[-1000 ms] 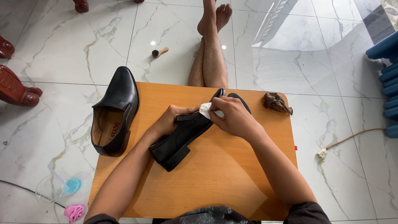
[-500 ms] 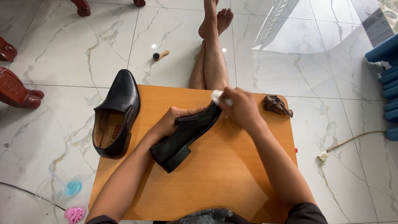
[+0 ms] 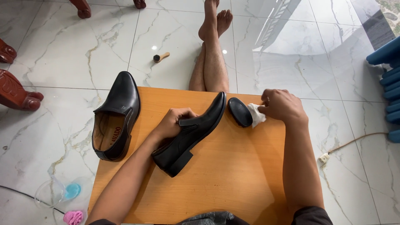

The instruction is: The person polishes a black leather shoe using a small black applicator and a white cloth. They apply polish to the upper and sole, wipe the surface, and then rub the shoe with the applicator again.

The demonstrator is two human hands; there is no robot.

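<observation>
My left hand point(image 3: 175, 123) grips a black leather shoe point(image 3: 192, 135) by its opening and holds it on its side on the low wooden table point(image 3: 233, 179), toe pointing away. My right hand point(image 3: 282, 106) pinches a small white cloth point(image 3: 255, 114) and presses it at the edge of a black oval polish tin point(image 3: 240, 111) lying on the table beside the shoe's toe. The second black shoe point(image 3: 114, 118) stands upright at the table's left edge, opening up.
My bare legs point(image 3: 210, 58) stretch out on the marble floor beyond the table. A small brush point(image 3: 160, 57) lies on the floor. Red-brown furniture legs point(image 3: 16, 89) stand at left, blue slats point(image 3: 391, 83) at right, a cord with plug point(image 3: 325, 157) near the table.
My right hand has lifted the cloth off the held shoe and moved right to the polish tin. The brown cloth seen at the table's right is now hidden behind that hand.
</observation>
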